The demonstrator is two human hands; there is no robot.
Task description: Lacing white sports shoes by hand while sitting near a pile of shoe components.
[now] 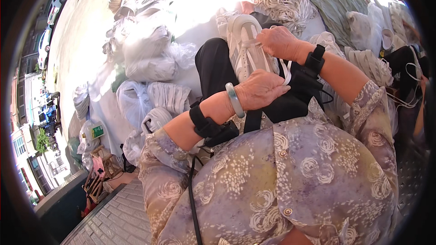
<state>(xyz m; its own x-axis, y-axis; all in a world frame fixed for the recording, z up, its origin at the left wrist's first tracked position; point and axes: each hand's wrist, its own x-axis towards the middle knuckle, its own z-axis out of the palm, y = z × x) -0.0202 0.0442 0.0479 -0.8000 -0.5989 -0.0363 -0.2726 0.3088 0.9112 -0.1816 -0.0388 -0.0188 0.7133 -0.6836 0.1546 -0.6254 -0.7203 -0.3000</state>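
- Dark-trousered leg (210,68): just left of the shoe.
- Pale shoe (245,56): over the lap, toe away; likely light, upper soft, sole stiffer; hold by sole edge.
- Left hand (261,90): fingers narrow, apparently pinching white lace (287,71).
- Right hand (279,43): fingertips pinched at the lacing, apparently on lace; limp, best gripped near its end.

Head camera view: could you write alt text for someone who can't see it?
A person's right hand pinches lacing on a pale shoe over their lap; the left hand is lower, by a white lace. Around lie a pile of pale laces and plastic bags.
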